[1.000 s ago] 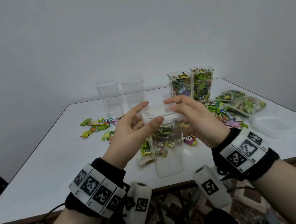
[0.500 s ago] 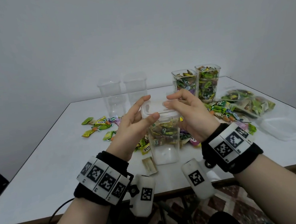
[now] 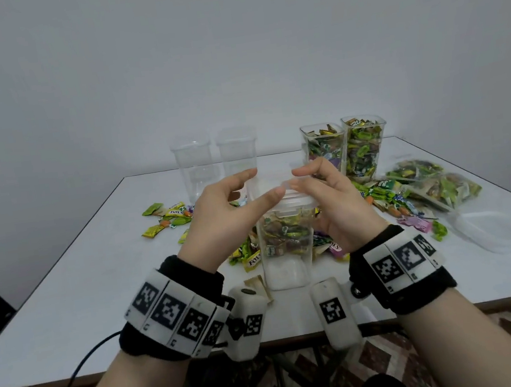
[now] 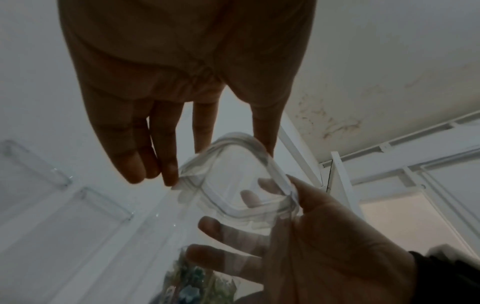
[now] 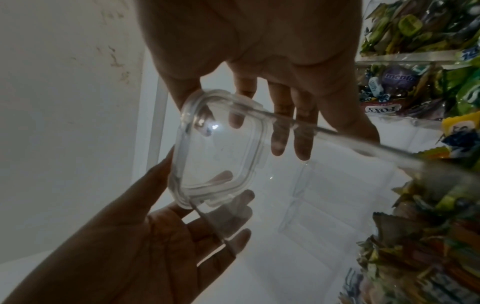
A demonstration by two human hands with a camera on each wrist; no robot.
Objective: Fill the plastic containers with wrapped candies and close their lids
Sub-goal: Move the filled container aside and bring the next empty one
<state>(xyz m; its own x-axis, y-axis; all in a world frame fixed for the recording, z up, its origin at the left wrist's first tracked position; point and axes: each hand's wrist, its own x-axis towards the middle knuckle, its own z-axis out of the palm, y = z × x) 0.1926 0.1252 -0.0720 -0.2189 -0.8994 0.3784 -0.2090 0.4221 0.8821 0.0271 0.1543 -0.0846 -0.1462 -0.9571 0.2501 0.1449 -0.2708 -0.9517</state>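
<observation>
Item: clear square plastic lid, frame centre, atop candy-filled clear container on white bench. Your left hand and right hand pinch its edges. Seat corners squarely, then press evenly.

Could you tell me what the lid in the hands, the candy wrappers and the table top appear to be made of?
Lid: clear, glossy plastic, probably rigid; fingers show through it and a highlight glints on it.
Candy wrappers: thin printed film or foil, shiny and crinkled; which one cannot be told.
Table top: smooth white matte surface, possibly laminate; the core is not visible.
</observation>
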